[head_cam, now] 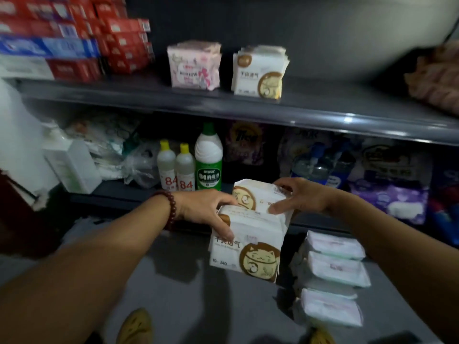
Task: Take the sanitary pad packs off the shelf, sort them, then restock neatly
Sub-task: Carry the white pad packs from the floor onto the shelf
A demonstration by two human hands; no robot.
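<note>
The left hand (pixel 206 209), with a bead bracelet (pixel 171 207) circling its wrist, is gripping the top of the near cat pack (pixel 246 252), a white pad pack printed with a brown cat. Its thumb is lying down the front face. The right hand (pixel 303 194) is holding the far cat pack (pixel 255 194) just behind, with fingers curling over its top right edge and the thumb pressing its front. The two packs are touching, the near one hanging lower. Both are being held in the air in front of the lower shelf (pixel 111 193).

The upper shelf (pixel 323 112) is carrying two upright rows of pad packs. The pink row (pixel 193 65) is standing on the left and the cat-print row (pixel 258 73) just to its right, a narrow gap parting them. Farther left, red boxes (pixel 121 43) and blue boxes (pixel 49 47) are sitting in stacks.

On the lower shelf, two small bottles with yellow caps (pixel 175 170), marked 84, are standing side by side, touching a taller green-labelled bottle (pixel 208 162) on their right. To their left a crumpled plastic bag (pixel 139 165) is slumping; what it is holding is too blurred to tell. A purple pouch (pixel 243 145) is leaning at the back, a pump bottle (pixel 310 165) is standing to its right, and purple packs (pixel 397 202) are filling the far right.

On the grey floor (pixel 186 281), at the near right, pale packs (pixel 335 269) are lying flat in a pile. A yellow shoe (pixel 135 326) is showing at the near edge.
</note>
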